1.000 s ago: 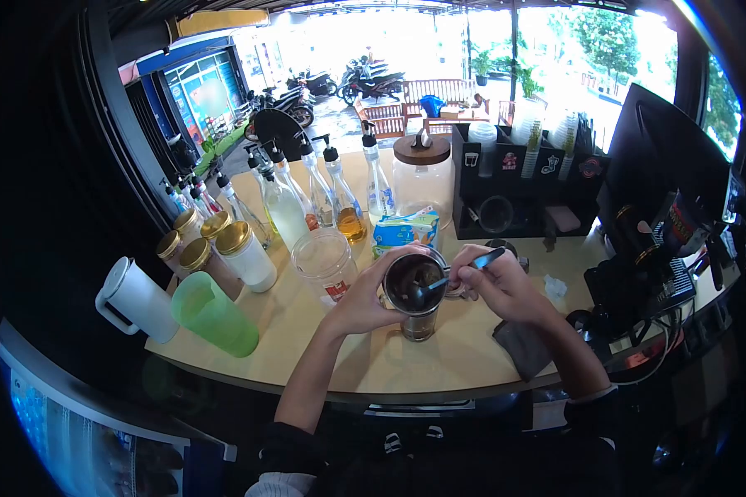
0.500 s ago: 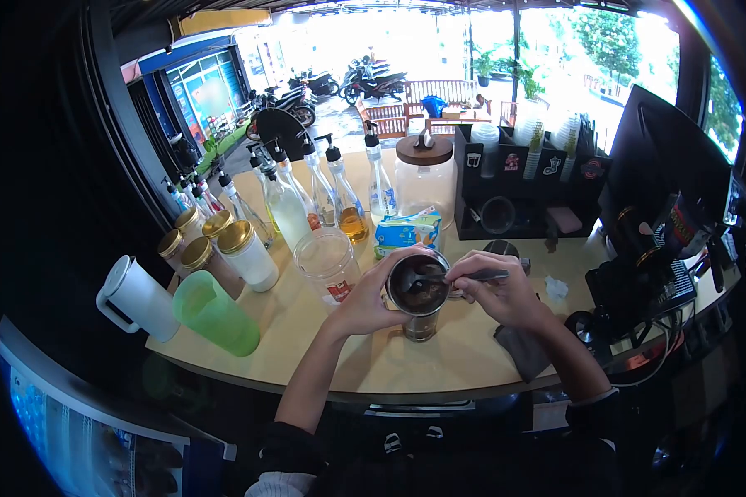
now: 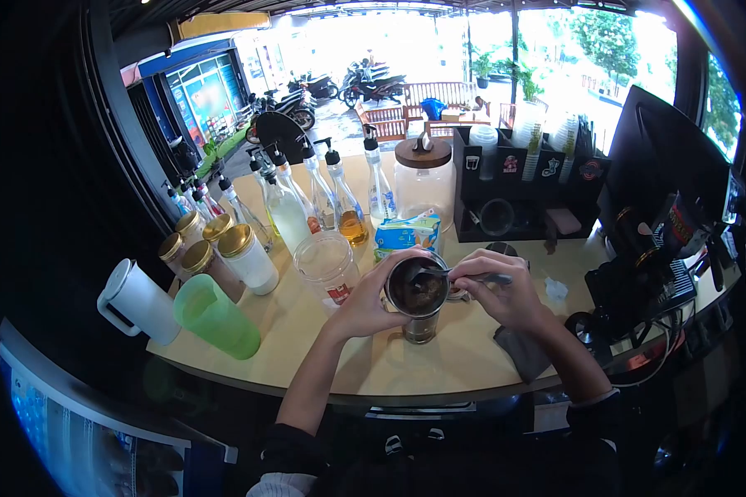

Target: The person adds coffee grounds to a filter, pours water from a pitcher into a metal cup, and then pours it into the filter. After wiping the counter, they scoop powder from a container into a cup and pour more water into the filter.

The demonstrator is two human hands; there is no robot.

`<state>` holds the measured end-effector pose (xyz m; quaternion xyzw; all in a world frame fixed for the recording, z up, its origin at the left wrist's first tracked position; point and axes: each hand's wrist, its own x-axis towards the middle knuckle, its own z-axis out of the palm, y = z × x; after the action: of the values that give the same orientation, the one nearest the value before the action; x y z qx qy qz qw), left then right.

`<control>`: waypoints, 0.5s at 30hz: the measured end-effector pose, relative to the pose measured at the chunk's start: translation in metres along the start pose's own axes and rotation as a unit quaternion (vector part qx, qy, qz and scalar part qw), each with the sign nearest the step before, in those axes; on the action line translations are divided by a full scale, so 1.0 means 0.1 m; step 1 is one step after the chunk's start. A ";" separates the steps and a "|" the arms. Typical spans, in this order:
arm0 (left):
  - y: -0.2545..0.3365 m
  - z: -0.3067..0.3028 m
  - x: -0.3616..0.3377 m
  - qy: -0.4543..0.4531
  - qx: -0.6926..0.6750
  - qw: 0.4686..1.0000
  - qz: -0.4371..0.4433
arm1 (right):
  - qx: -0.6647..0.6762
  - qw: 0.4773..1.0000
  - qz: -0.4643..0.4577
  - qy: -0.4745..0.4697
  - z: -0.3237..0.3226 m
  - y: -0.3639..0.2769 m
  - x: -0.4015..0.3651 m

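My left hand [image 3: 371, 296] is wrapped around the side of a round cup [image 3: 392, 307] with a pale rim. Dark brown, clumpy contents [image 3: 425, 293] lie inside it; their kind I cannot make out. Below the cup shows a clear glass [image 3: 421, 330]; whether the two touch is hard to tell. Between the fingers of my right hand [image 3: 499, 290] is a spoon [image 3: 436, 272], tilted, with its bowl down in the cup. Just behind the cup stands a blue-and-white packet [image 3: 408, 236]. A clear plastic tub [image 3: 326, 263] is left of it.
On the left stand a green pitcher [image 3: 215, 319], a white jug [image 3: 138, 300], gold-lidded jars [image 3: 249, 261] and several pump bottles [image 3: 323, 195]. A wooden-lidded jar [image 3: 423, 182] and a black cup organizer [image 3: 522, 199] stand behind. A dark cloth [image 3: 522, 352] lies at right.
The spoon's bowl has shifted slightly within the cup, and my right hand has moved a little with it. My left hand keeps its hold on the cup.
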<state>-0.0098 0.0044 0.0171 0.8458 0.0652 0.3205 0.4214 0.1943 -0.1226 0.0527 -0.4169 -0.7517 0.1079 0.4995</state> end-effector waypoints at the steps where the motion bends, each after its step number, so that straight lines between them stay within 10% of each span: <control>1: 0.00 0.00 0.00 0.004 0.007 1.000 0.008 | -0.011 1.000 0.000 -0.001 0.00 0.00 0.00; 15: 0.01 0.02 0.01 0.001 -0.003 1.000 0.002 | -0.001 1.000 -0.003 0.003 0.05 -0.04 -0.03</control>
<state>-0.0075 0.0029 0.0175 0.8446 0.0628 0.3220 0.4232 0.1889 -0.1258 0.0506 -0.4160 -0.7511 0.1043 0.5019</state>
